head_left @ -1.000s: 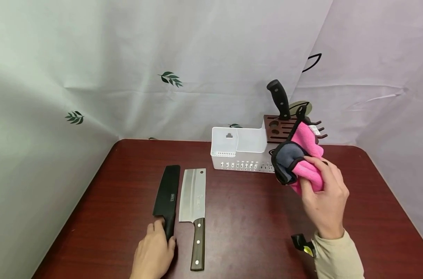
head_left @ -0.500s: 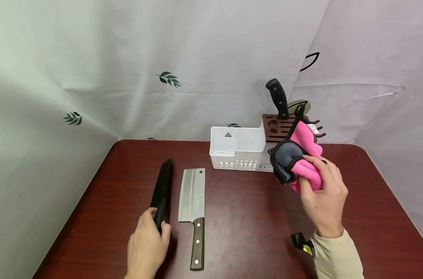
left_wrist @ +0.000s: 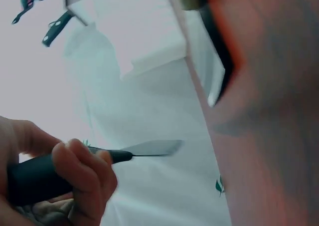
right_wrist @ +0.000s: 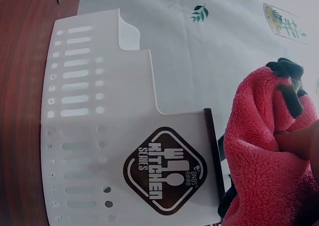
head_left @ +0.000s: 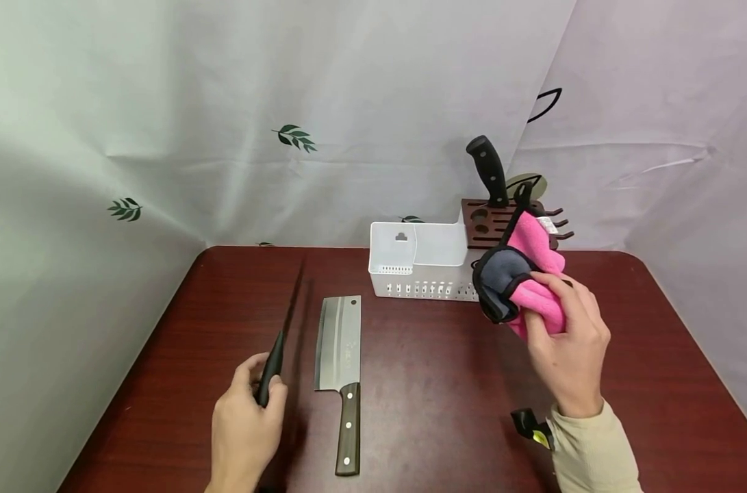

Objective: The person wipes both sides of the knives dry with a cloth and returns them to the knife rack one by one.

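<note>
My left hand point(head_left: 246, 418) grips the handle of a black kitchen knife point(head_left: 273, 366), its blade pointing away and turned edge-on in the head view. In the left wrist view the fingers curl round the dark handle point(left_wrist: 37, 181). Beside it on the table lies a steel cleaver point(head_left: 341, 346) with a wooden handle. My right hand point(head_left: 570, 342) pinches a bunched pink cloth point(head_left: 536, 301) with black trim and a grey patch, in front of a white knife holder point(head_left: 425, 284). The right wrist view shows the cloth's fluffy folds point(right_wrist: 259, 151) close to the holder's printed side.
A black-handled knife point(head_left: 489, 168) stands in the holder's brown slotted top point(head_left: 487, 229), which has hooks point(head_left: 561, 222) at its right. White curtain point(head_left: 225, 123) encloses the back and sides of the red-brown table point(head_left: 435, 383). A small black device point(head_left: 524, 423) sits by the right sleeve.
My left hand has lifted the black knife off the table and drawn it slightly left, turning its blade from flat to edge-on. The right hand with the cloth stays nearly still.
</note>
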